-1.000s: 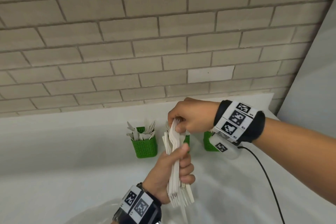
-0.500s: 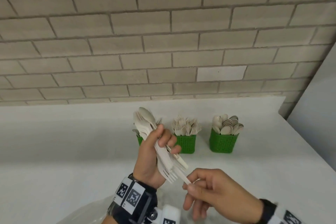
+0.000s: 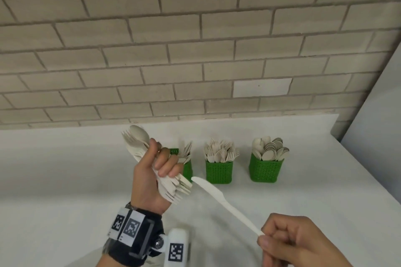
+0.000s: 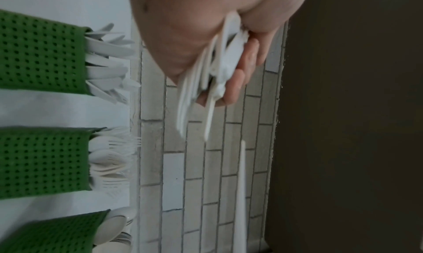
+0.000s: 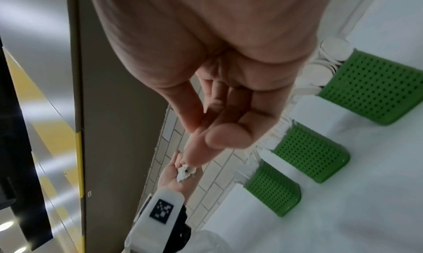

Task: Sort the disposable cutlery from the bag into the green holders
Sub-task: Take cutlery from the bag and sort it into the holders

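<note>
Knife (image 3: 219, 196) handle-end in right hand (image 3: 295, 243)

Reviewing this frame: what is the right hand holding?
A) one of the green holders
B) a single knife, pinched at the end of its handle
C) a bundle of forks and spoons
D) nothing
B: in the head view the right hand pinches the handle end of a lone knife, blade pointing up toward the left hand, which grips the bundle of cutlery.

Black wristband (image 3: 138, 243), checkered marker tags (image 3: 131, 228)
</note>
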The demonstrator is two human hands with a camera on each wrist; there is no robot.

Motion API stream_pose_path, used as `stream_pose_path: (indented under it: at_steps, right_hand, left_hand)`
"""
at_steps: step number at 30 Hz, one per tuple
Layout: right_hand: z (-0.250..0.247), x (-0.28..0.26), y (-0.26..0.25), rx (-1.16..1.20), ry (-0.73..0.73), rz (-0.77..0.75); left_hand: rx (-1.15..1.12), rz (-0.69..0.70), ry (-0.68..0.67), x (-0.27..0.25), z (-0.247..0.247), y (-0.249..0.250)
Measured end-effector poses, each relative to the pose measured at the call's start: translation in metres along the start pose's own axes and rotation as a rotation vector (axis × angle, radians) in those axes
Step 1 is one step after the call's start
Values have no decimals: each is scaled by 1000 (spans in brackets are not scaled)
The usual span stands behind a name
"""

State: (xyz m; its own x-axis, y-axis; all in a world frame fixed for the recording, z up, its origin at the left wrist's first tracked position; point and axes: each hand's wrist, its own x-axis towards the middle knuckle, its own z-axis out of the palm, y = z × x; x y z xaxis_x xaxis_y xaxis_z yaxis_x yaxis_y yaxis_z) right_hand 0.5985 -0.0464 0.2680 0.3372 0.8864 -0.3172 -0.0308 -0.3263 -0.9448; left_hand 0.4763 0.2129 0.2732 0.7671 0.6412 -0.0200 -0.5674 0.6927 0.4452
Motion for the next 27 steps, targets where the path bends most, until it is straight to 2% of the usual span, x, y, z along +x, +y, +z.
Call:
stream_pose_path:
  at_steps: [5,8,15,18,21,23,25,27]
  right_hand:
    - [-1,4,-13,96,179,-74]
    - [8,20,-21,48,254,-164]
    - [40,41,-27,-128,324,-313]
    - [42,44,-23,-317,374,-390]
    - [39,43,-7,-273,427,-301]
    - [40,42,-2,-54,315,-142]
    - [41,45,4,265,105,6]
    - [47,47,1,443,20,23]
  left_hand:
    - [122,-85,-116,-11,-4,-23]
    - [193,-190,-152,-23,3,-54]
    - [299,-355,-60,-23,13,-81]
    - [304,-315,39,-19,10,-82]
    - [248,-193,96,-17,13,-75]
    - [168,-105,118,-15,16,-70]
    - [117,-51,152,-14,18,-69]
    - [101,-33,162,-15,20,-72]
